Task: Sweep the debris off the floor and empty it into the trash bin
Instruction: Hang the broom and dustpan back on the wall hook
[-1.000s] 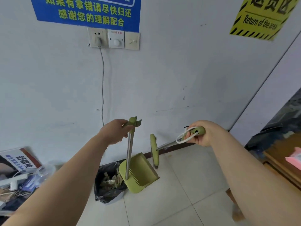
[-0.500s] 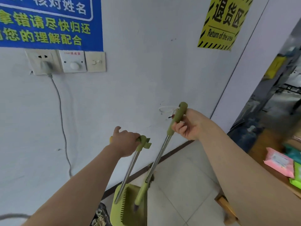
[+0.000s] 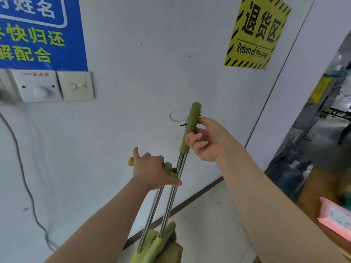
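Observation:
My left hand [image 3: 152, 170] grips the green top of the dustpan handle, and its metal pole runs down to the green dustpan [image 3: 150, 245] at the bottom edge. My right hand [image 3: 207, 141] pinches the green grip of the broom [image 3: 190, 128] between thumb and fingers. The broom's metal pole sits in the clip on the dustpan handle, parallel to the dustpan pole, with the broom head [image 3: 170, 234] resting against the pan. A white loop of string [image 3: 175, 115] hangs from the broom's grip. The trash bin is out of view.
A white wall [image 3: 152, 92] stands close ahead with switch plates [image 3: 76, 85], a blue sign and a yellow sign [image 3: 256, 33]. A cable [image 3: 24, 177] hangs down the wall at left. A doorway [image 3: 322, 130] opens at right, with a pink packet [image 3: 334, 217] on a wooden surface.
The view has swung up and right, away from the trash bag. The broom has come upright and its pole now lies alongside the dustpan pole, in the handle clip. Both hands are closer together.

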Demonstrator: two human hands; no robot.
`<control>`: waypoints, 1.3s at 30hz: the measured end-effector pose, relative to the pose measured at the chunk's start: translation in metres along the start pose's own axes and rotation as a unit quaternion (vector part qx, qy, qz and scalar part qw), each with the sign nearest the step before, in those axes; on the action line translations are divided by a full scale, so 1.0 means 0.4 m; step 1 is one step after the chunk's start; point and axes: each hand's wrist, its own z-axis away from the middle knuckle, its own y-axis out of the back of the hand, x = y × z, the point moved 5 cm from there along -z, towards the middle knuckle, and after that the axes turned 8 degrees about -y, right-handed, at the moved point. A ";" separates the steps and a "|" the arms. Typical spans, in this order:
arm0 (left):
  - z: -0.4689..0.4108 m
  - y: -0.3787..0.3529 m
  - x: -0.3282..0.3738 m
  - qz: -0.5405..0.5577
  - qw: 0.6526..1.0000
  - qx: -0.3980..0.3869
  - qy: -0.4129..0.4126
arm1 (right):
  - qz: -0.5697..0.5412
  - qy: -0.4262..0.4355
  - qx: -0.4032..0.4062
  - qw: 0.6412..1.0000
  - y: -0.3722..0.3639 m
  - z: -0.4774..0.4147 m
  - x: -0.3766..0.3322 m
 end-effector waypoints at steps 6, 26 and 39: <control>-0.149 -0.013 0.057 -0.058 0.994 0.021 0.089 | -0.029 -0.006 -0.034 0.999 0.030 -0.067 -0.112; -0.481 -0.050 0.008 -0.071 0.990 0.061 0.110 | -0.128 -0.013 -0.128 0.983 0.011 -0.278 -0.371; -0.624 -0.056 -0.014 -0.044 0.996 0.041 0.062 | 0.083 0.093 -0.010 0.992 0.061 -0.355 -0.546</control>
